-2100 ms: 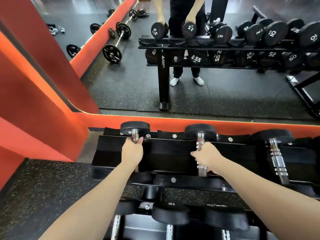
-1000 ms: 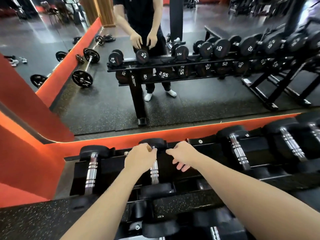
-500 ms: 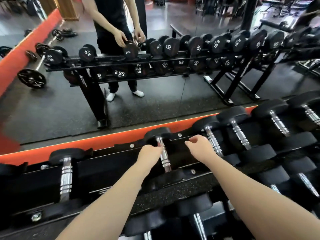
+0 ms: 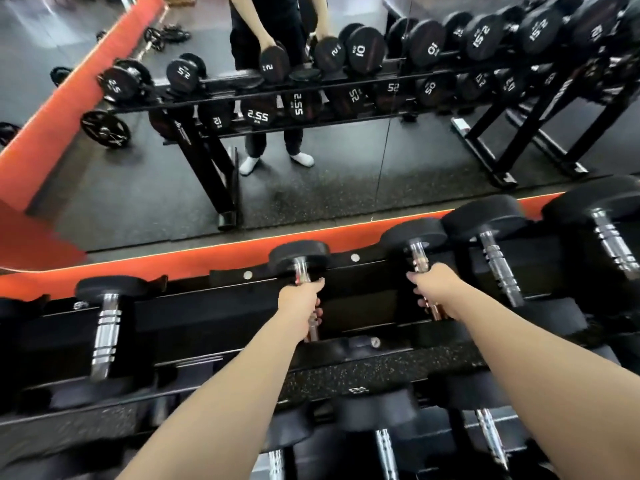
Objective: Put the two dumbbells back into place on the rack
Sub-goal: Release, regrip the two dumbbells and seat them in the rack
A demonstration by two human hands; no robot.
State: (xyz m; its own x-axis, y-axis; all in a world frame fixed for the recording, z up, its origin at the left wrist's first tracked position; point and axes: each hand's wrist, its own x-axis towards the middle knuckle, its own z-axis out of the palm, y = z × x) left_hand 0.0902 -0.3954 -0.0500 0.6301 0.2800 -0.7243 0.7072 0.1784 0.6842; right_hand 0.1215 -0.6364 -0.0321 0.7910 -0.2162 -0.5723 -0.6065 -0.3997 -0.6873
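Note:
Two small black dumbbells with chrome handles lie on the top tier of the black rack (image 4: 221,306). My left hand (image 4: 300,303) is closed around the handle of the left dumbbell (image 4: 298,256). My right hand (image 4: 437,289) is closed around the handle of the right dumbbell (image 4: 414,235). The far heads of both point toward the mirror; their near heads are hidden by my hands and forearms. The mirror reflection shows both dumbbells marked 2, held at the rack's top tier.
Another small dumbbell (image 4: 107,306) rests on the top tier to the left. Larger dumbbells (image 4: 491,244) sit close on the right. A lower tier holds more dumbbells (image 4: 377,410). An orange ledge (image 4: 173,261) and the wall mirror stand directly behind the rack.
Both hands have shifted right along the rack, past the dumbbell now at the left. Each hand has closed around a dumbbell handle; half a second ago the right hand was just reaching one.

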